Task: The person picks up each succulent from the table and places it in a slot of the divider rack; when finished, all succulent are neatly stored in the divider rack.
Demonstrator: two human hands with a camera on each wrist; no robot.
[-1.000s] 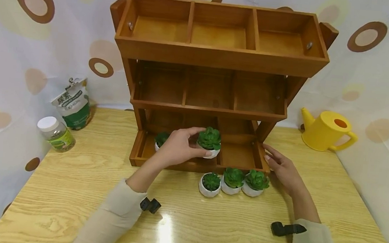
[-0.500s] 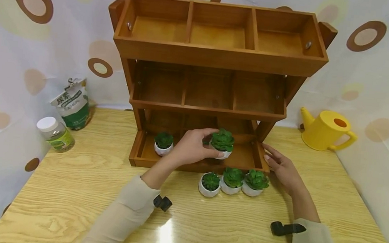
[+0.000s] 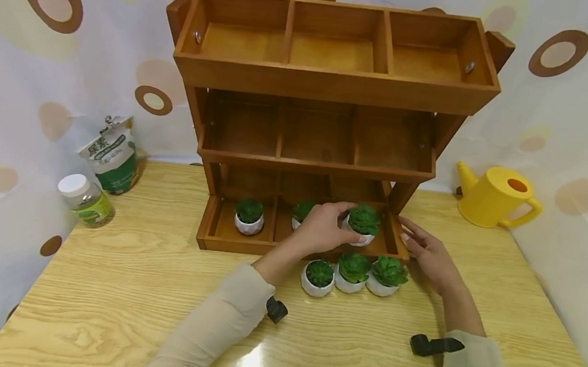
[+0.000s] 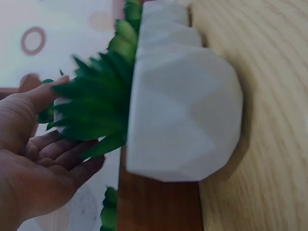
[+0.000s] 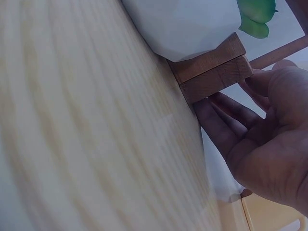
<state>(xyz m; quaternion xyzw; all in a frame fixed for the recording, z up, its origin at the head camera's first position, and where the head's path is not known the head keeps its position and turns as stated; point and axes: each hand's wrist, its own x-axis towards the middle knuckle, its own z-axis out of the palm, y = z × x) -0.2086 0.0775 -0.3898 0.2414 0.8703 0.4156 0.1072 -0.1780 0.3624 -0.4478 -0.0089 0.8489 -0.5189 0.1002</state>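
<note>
In the head view my left hand (image 3: 316,229) pinches a small potted succulent (image 3: 364,220) by its white pot, over the right compartment of the bottom tier of a brown wooden shelf (image 3: 335,76). Two more succulents sit in that tier: one at left (image 3: 249,217), and one in the middle (image 3: 302,212), partly behind my left hand. My right hand (image 3: 431,257) rests with relaxed fingers against the shelf's right end. The right wrist view shows its fingers (image 5: 224,127) at the wooden corner (image 5: 216,79).
A row of potted succulents (image 3: 318,279) stands on the table just before the shelf's front edge, below my left forearm. At right is a yellow watering can (image 3: 494,198). A white-lidded jar (image 3: 87,203) and a clipped bag (image 3: 113,159) stand at left.
My left hand has carried the succulent rightward from the middle compartment to the right one, uncovering the left pot and part of the middle one. My right hand has stayed at the shelf's end.
</note>
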